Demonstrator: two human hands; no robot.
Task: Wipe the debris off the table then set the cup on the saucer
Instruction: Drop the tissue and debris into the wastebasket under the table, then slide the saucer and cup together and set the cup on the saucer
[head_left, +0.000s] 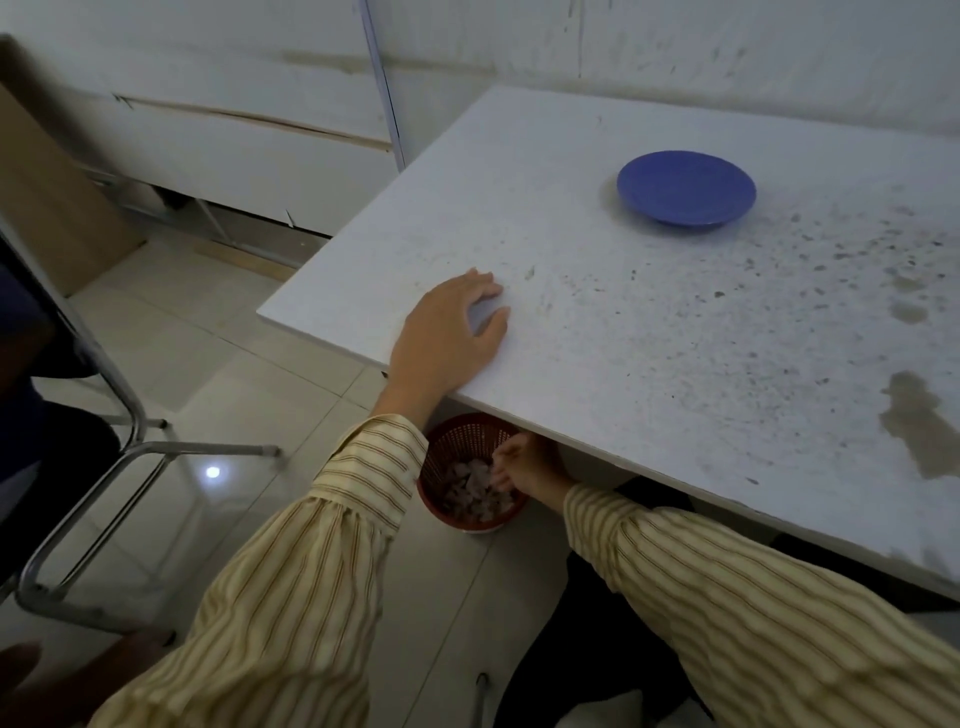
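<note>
Head view: the blue saucer (685, 188) sits empty on the far part of the white table (597, 364), round, shallow and glossy. Dark specks (810, 270) and brown stains (914, 421) cover the tabletop to its right and nearer the front edge. The left hand (451, 332) lies flat and released on the table's near corner. The right hand (519, 462) reaches below the table edge over a red basket (470, 473) of crumpled scraps; its grip cannot be told.
</note>
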